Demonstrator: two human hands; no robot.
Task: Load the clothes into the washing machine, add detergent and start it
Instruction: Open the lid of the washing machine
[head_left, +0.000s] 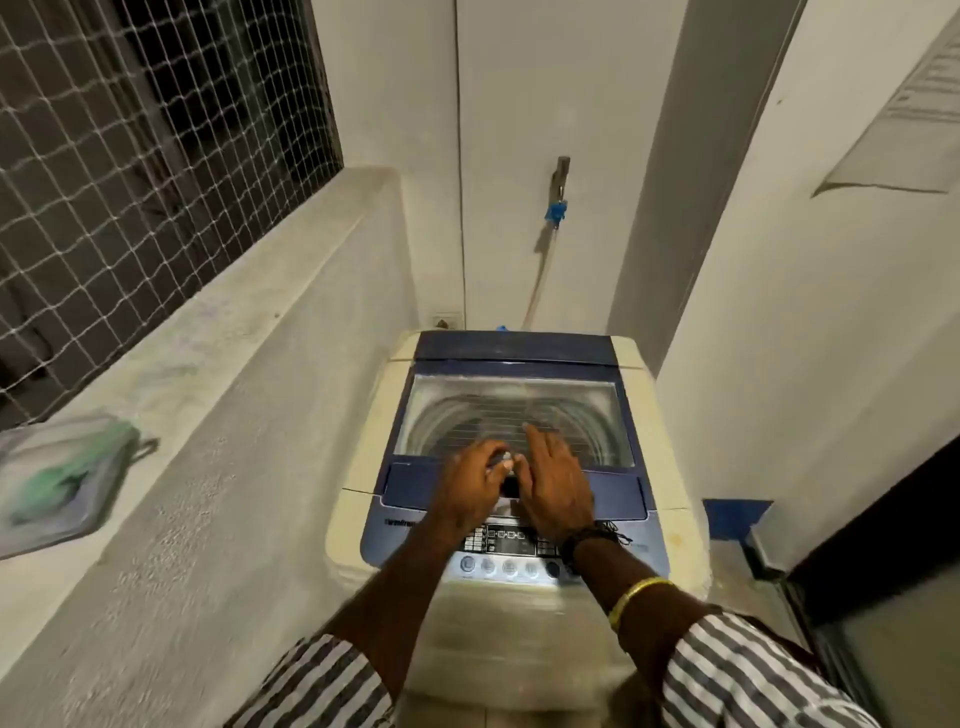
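Note:
A top-loading washing machine (670, 467) with a cream body and a blue top stands in front of me. Its lid (514, 410) is down, and the ribbed drum shows through the clear window. My left hand (470, 493) has its fingers curled at the lid's front edge, beside the dark handle recess (511, 486). My right hand (556, 483) lies flat on the lid with its fingers stretched onto the window. The control panel (511, 551) with its row of round buttons sits just below my wrists. No clothes or detergent are in view.
A concrete ledge (218, 374) runs along the left under a netted window, and a clear bag (62, 478) with something green inside lies on it. A tap with a blue connector (558, 208) and hose hangs on the back wall. White walls close in on the right.

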